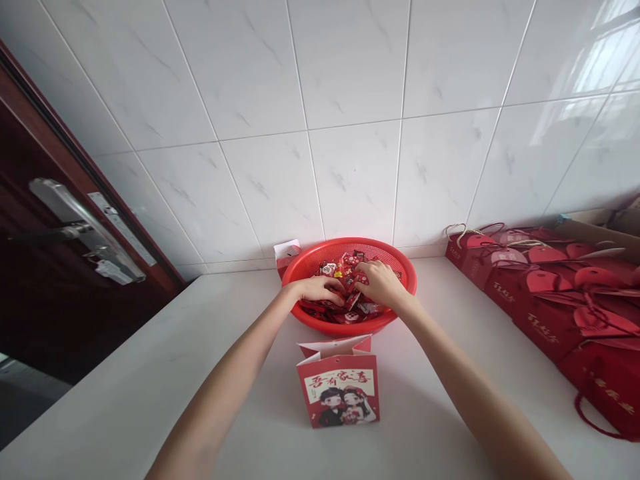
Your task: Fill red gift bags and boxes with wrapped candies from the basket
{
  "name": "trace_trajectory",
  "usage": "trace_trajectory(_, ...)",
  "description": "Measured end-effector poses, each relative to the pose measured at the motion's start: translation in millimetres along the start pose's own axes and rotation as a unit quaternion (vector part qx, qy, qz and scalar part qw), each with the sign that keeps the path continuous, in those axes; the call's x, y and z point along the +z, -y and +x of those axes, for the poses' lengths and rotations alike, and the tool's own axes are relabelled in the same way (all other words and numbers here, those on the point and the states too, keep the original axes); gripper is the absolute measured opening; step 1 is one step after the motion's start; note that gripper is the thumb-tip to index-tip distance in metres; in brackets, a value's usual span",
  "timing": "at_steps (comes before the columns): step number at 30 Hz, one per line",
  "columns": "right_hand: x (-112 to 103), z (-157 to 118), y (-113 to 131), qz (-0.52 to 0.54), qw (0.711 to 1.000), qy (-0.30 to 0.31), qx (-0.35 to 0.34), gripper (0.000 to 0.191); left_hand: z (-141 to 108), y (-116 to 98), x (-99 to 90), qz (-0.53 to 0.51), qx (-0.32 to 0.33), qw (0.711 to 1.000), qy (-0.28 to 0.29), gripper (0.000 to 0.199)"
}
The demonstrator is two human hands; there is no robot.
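Observation:
Both of my hands reach into a red plastic basket (407,267) holding many small wrapped candies (351,318), mostly red. On the left side of the pile, my left hand (320,290) has its fingers and thumb bent around candies. My right hand (381,283) comes in from the right, its fingers curled on a red wrapped candy; the palm side is hidden. Directly in front of the basket, a red paper gift bag (340,393) stands upright with its top open. It shows a cartoon couple and Chinese lettering.
Red gift boxes (520,300) with cord handles stand in rows on the right of the white countertop (200,367). A small red and white carton (287,252) is behind the basket. White tiles back the counter; a dark door with a metal handle (90,230) is at left.

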State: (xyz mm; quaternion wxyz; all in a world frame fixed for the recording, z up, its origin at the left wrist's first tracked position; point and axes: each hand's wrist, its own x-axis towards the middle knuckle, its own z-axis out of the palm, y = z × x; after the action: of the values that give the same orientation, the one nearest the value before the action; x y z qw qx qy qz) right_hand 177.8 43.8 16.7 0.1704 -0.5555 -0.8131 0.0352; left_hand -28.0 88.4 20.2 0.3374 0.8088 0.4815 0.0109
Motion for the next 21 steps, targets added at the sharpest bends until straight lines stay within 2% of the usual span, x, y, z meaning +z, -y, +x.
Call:
trace_trajectory(5, 0.4, 0.6, 0.1, 0.006, 1.000, -0.001, -0.004, 0.015, 0.8, 0.4, -0.3, 0.004, -0.003, 1.000, -0.016, 0.037)
trace_trajectory(9, 1.7, 0.9, -0.4, 0.012, 1.000, -0.002, -0.006, 0.017, -0.9, -1.5, 0.5, 0.002, 0.005, 1.000, 0.011, 0.036)
trace_trajectory(15, 3.8, 2.2, -1.6, 0.022, 1.000, -0.004, -0.006, 0.018, 0.3, 0.3, -0.2, 0.002, 0.014, 0.999, 0.039, 0.049)
trace_trajectory(21, 3.3, 2.1, -2.2, 0.040, 0.999, -0.011, -0.009, 0.013, 4.2, 8.4, 0.5, -0.005, 0.013, 1.000, 0.010, 0.046)
